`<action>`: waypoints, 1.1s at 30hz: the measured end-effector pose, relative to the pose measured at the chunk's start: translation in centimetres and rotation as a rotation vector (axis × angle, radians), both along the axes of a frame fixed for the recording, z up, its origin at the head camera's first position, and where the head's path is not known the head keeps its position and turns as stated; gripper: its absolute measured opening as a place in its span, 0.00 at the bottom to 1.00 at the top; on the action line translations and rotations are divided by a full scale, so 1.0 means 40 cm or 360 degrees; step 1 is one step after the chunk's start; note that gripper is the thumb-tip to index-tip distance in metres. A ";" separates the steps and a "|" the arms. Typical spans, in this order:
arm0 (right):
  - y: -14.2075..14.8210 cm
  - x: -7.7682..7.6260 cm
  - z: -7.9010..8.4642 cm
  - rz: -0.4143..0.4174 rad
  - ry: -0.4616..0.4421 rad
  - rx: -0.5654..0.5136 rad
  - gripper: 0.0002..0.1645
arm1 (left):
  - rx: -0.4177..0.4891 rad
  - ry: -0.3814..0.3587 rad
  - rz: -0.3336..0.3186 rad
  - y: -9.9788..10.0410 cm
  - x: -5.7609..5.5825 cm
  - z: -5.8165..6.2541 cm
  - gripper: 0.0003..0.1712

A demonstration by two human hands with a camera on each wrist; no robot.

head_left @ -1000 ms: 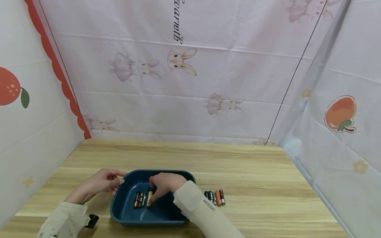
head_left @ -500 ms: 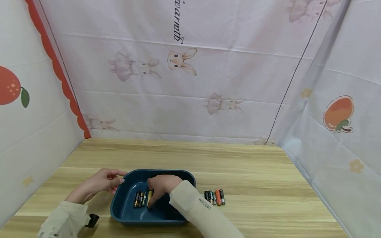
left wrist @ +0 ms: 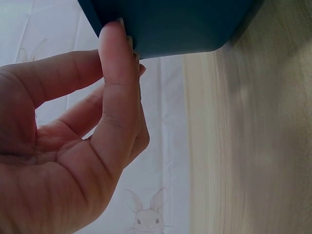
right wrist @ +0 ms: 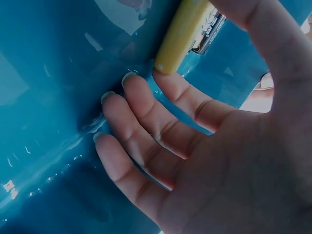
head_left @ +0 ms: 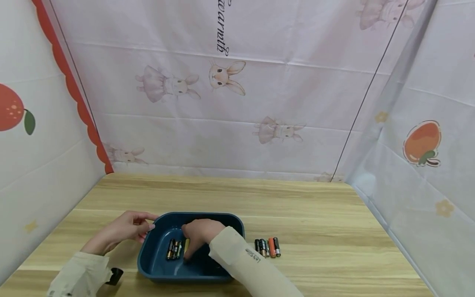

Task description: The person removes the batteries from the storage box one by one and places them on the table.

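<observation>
A dark blue rectangular plastic tub point(head_left: 191, 279) stands on the table. At its left side my left hand point(head_left: 118, 233) grips the wall near the far corner; the left wrist view shows bent fingers point(left wrist: 119, 87) against the tub. My right hand point(head_left: 200, 235) reaches down inside, pinching a yellow battery point(head_left: 186, 244) end to end between thumb and index finger. In the right wrist view that index fingertip meets the end of the yellow battery point(right wrist: 183, 36), while the other fingers spread loosely over the tub floor. Several dark batteries point(head_left: 174, 249) lie in a row just left of it.
Right of the tub, on the wooden table point(head_left: 315, 231), lies a side-by-side row of batteries, one of them an orange battery point(head_left: 272, 247). A small black object point(head_left: 114, 276) is beside the left sleeve. Printed cloth walls point(head_left: 237, 136) enclose the back and sides.
My right hand has shifted slightly left inside the tub, its thumb now covering the near end of the yellow battery. The left hand and the other batteries stay in place.
</observation>
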State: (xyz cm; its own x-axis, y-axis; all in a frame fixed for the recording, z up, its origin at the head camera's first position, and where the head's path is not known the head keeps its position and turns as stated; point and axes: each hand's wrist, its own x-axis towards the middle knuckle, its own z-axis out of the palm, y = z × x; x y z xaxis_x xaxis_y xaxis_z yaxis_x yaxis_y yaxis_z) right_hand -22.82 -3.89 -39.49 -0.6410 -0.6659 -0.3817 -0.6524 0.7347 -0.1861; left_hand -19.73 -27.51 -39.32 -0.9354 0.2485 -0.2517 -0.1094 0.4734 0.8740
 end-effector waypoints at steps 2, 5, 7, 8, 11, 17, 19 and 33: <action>0.000 -0.001 0.000 -0.0001 0.0000 0.0001 0.26 | -0.0001 -0.0002 0.0004 0.000 -0.001 -0.001 0.23; 0.001 -0.002 0.004 -0.0004 0.0010 -0.0009 0.25 | 0.0000 -0.0005 0.0003 0.000 -0.002 -0.002 0.23; 0.002 -0.003 0.009 0.0002 0.0011 -0.0022 0.24 | 0.0001 -0.0004 -0.0002 0.000 -0.002 -0.002 0.23; 0.003 -0.002 0.013 0.0009 0.0015 -0.0029 0.24 | 0.0001 -0.0002 -0.0005 0.000 -0.002 -0.002 0.23; 0.007 0.002 0.024 0.0040 0.0002 -0.0069 0.24 | 0.0004 0.0002 -0.0016 -0.001 -0.002 -0.002 0.23; 0.023 0.011 0.064 0.0042 -0.0028 -0.0188 0.22 | 0.0007 0.0003 -0.0022 0.001 -0.002 0.000 0.23; 0.031 0.012 0.081 0.0046 -0.0037 -0.0238 0.23 | -0.0004 0.0005 -0.0011 0.001 -0.002 0.000 0.23; 0.159 0.017 0.180 0.0257 -0.0198 -0.0746 0.20 | -0.0012 -0.0008 0.0029 0.001 -0.004 -0.006 0.24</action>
State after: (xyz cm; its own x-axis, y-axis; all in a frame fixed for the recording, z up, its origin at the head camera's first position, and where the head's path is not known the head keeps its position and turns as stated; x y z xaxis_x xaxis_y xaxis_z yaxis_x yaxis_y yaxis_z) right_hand -22.15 2.46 -32.27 -0.4845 -0.8707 -0.0851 -0.7027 0.4452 -0.5550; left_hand -19.88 -27.47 -39.57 -0.9384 0.2293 -0.2585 -0.1228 0.4781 0.8697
